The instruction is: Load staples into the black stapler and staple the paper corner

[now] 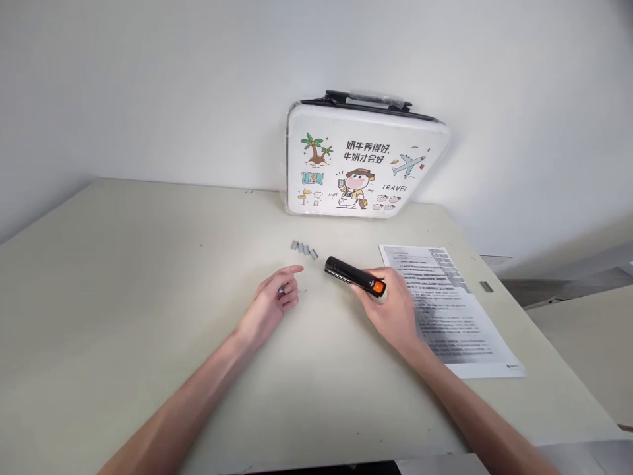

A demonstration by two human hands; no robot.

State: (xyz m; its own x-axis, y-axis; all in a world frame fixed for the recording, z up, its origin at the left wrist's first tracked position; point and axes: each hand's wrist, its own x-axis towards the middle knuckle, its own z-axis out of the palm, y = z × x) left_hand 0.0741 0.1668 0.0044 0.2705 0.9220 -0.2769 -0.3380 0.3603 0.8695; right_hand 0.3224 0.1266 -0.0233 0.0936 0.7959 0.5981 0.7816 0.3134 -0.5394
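Note:
A black stapler (355, 277) with an orange button is gripped in my right hand (393, 310), its long end pointing left and away from me. My left hand (274, 297) rests over the table with the index finger stretched out and the other fingers curled. A small dark grey piece (281, 289) shows among those curled fingers; I cannot tell exactly what it is. Just beyond my left fingertips, several short grey staple strips (304, 249) lie side by side on the table. Printed paper sheets (459, 330) lie partly behind my right hand and forearm.
A white case (366, 158) with cartoon travel pictures and a black handle stands against the wall at the back of the pale table (148, 264). Another small grey strip (486, 286) lies near the right edge. Something dark (326, 468) shows at the front edge.

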